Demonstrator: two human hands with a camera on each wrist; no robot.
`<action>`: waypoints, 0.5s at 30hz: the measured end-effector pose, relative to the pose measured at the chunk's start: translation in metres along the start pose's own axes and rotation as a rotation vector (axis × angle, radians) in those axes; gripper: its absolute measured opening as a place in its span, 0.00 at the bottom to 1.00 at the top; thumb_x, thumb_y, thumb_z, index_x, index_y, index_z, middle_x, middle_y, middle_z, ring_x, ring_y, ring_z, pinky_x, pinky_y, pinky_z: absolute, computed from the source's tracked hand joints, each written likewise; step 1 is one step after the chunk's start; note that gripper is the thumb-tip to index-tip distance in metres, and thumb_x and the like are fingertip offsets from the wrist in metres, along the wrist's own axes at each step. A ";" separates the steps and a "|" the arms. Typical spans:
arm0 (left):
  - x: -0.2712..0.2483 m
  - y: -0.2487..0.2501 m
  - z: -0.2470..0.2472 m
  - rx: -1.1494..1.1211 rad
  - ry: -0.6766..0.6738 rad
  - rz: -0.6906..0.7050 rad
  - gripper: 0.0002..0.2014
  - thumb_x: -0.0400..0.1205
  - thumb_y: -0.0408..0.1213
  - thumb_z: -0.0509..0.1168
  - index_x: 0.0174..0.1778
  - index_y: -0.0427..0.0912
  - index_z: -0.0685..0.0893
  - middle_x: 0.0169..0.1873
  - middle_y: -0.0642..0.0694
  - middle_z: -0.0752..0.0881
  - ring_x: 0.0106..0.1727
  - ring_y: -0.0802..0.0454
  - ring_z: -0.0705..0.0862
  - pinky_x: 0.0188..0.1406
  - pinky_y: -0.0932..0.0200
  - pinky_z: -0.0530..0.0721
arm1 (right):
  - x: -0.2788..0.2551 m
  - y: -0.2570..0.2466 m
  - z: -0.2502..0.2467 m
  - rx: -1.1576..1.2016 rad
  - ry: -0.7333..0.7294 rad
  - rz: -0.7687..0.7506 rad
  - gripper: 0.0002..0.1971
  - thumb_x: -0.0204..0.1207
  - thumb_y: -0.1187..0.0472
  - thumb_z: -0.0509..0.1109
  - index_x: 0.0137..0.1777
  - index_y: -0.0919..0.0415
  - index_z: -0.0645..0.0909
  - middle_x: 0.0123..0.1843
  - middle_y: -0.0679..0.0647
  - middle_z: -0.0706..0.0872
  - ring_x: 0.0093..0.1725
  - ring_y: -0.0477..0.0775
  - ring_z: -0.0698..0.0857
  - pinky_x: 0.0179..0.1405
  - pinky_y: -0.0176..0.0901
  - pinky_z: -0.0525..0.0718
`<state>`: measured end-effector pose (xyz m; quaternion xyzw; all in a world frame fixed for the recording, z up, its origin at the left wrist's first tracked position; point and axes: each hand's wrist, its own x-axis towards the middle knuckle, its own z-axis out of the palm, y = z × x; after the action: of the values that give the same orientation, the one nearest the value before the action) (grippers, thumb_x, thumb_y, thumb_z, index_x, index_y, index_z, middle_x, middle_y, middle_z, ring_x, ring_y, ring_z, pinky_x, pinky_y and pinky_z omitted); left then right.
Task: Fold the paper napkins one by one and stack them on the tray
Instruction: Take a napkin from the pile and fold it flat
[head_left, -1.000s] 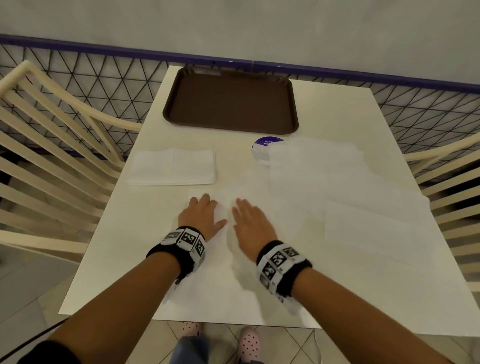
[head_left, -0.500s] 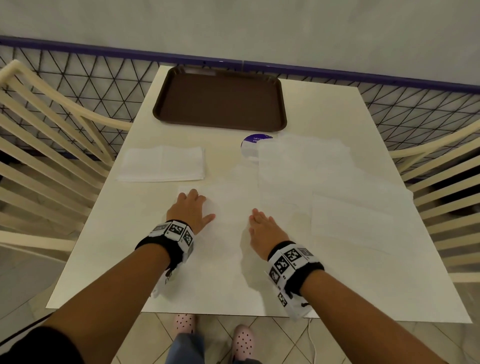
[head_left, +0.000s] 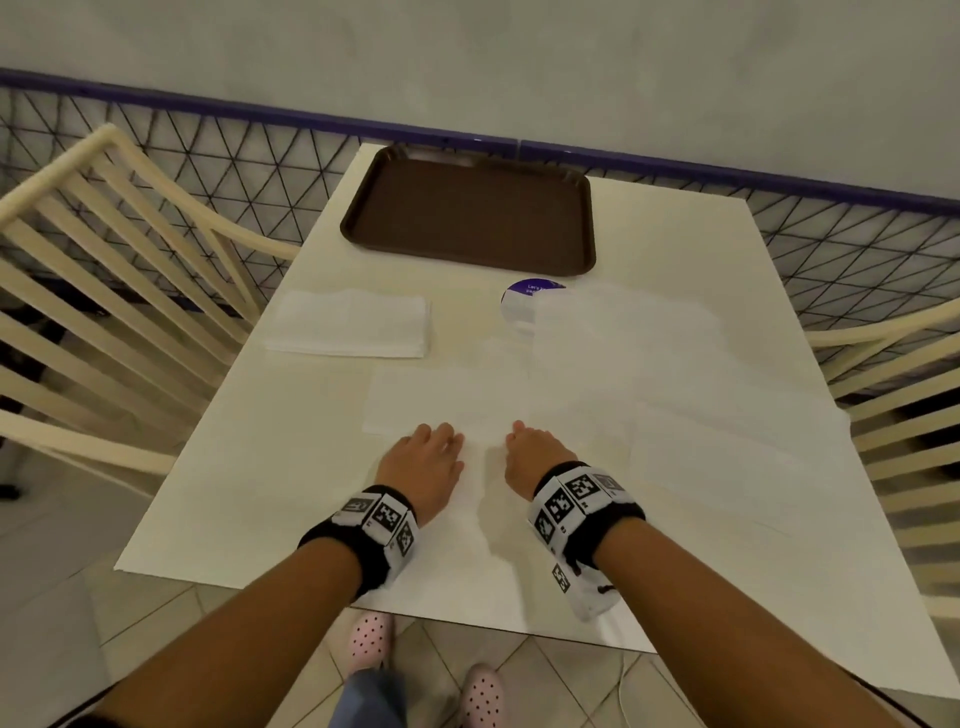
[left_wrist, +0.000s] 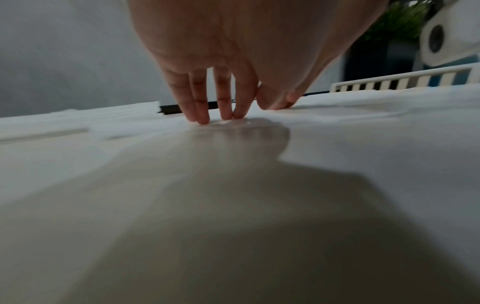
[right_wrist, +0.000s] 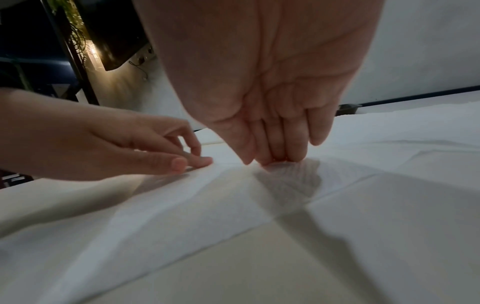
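Where the white bench (head_left: 260, 467) came nearest the person, one unfolded paper napkin (head_left: 441, 400) lay flat, and both hands rested on it side by side. The left hand (head_left: 423, 467) sat palm down with its fingers (left_wrist: 200, 107) nearly straight and close together, the tips pressing on the paper; it gripped nothing. The right hand (head_left: 535, 454) was just beside it, apart by a narrow strip of napkin, its fingers (right_wrist: 280, 144) bent downward so the tips pressed the sheet, which puckered into soft creases around them. Whether those fingers pinched any paper could not be told; they seemed only to press. Each wrist wore a black band with black-and-white square markers.

Beyond the left hand, toward the far left of the bench, lay a neat stack of folded napkins (head_left: 348, 325). To the right, several more unfolded napkins (head_left: 675, 389) were spread out overlapping, reaching from the middle of the bench almost to its right edge. One of them partly covered a round purple sticker (head_left: 522, 299). At the far end of the bench sat a dark brown tray (head_left: 467, 213) with nothing in it, well apart from both hands.

Cream slatted chairs (head_left: 104, 270) stood at either side, and a black wire fence with a purple rail ran behind the bench, before a plain grey wall. Below the near edge, pink dotted shoes (head_left: 369, 636) showed on a tiled floor.
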<state>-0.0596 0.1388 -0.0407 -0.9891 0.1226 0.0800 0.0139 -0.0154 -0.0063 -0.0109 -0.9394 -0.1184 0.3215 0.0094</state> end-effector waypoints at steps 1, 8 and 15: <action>-0.005 -0.010 -0.002 0.018 0.012 -0.019 0.19 0.82 0.45 0.60 0.63 0.38 0.83 0.56 0.45 0.83 0.51 0.46 0.84 0.43 0.55 0.84 | 0.000 0.000 0.000 0.004 -0.001 0.001 0.21 0.81 0.65 0.53 0.73 0.70 0.66 0.75 0.61 0.68 0.72 0.65 0.71 0.71 0.53 0.73; -0.027 -0.070 -0.010 0.050 -0.014 -0.172 0.15 0.74 0.40 0.73 0.52 0.35 0.88 0.47 0.39 0.86 0.43 0.40 0.85 0.35 0.53 0.84 | -0.001 0.002 -0.010 -0.048 0.049 -0.021 0.18 0.83 0.65 0.52 0.69 0.70 0.70 0.70 0.64 0.74 0.70 0.64 0.74 0.68 0.51 0.74; 0.008 -0.065 -0.028 0.056 -0.187 -0.070 0.28 0.84 0.35 0.54 0.81 0.44 0.55 0.80 0.47 0.57 0.79 0.49 0.59 0.75 0.57 0.64 | 0.001 -0.003 -0.026 -0.058 0.063 -0.017 0.16 0.83 0.61 0.56 0.64 0.71 0.76 0.65 0.64 0.79 0.64 0.64 0.80 0.60 0.50 0.80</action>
<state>-0.0314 0.1984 -0.0136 -0.9802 0.0883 0.1681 0.0559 0.0005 -0.0019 0.0100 -0.9479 -0.1354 0.2881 -0.0114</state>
